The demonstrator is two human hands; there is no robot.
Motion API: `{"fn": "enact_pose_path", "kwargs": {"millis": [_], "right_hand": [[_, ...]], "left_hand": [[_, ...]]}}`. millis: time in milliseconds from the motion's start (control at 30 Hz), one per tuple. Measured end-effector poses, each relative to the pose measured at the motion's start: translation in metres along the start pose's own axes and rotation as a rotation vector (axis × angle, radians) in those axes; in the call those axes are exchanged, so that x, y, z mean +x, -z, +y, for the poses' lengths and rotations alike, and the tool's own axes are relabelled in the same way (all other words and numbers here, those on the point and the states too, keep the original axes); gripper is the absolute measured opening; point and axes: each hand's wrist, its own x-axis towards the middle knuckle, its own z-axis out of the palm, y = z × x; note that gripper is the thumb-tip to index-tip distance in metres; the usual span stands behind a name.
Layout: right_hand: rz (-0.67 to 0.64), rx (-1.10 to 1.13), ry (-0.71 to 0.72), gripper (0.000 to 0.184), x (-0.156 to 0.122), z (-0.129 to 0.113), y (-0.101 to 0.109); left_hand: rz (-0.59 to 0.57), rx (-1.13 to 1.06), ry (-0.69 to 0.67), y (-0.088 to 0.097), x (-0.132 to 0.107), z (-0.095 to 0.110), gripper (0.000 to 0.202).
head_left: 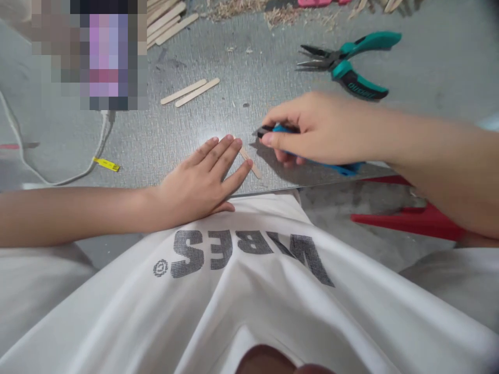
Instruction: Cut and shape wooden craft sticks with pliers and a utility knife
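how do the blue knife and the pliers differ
The blue knife is gripped in the right hand, while the pliers lie on the table. The knife shows one small blade tip; the pliers show two parted jaws. The knife's body is blue, the pliers' handles teal and black. Both have black parts.

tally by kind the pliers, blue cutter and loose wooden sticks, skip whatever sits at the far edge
Pliers: 1
Blue cutter, in the right hand: 1
Loose wooden sticks: 3, one partly under the left hand
Total: 5
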Motion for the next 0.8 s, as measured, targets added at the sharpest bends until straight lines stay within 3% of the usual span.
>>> {"fn": "enact_pose_path", "kwargs": {"millis": [100, 200, 467, 633, 800], "right_hand": [[-0.088, -0.062, -0.061, 0.019, -0.005, 0.005, -0.011], [-0.097, -0.143, -0.011, 0.022, -0.004, 0.008, -0.018], [-0.158, -0.177, -0.053, 0.042, -0.002, -0.006, -0.015], [-0.127, -0.254, -0.002, 0.042, 0.0, -0.008, -0.016], [-0.124, -0.295, -0.072, 0.04, -0.002, -0.013, -0.016]], "left_hand": [[0.036, 0.004, 0.014, -0.006, -0.001, 0.005, 0.091], [0.092, -0.015, 0.001, -0.014, -0.004, 0.007, 0.078], [0.207, -0.161, 0.086, -0.029, 0.002, 0.012, 0.061], [0.207, -0.279, 0.1, -0.027, 0.005, 0.012, 0.058], [0.202, -0.314, 0.117, -0.027, 0.008, 0.012, 0.059]]}}
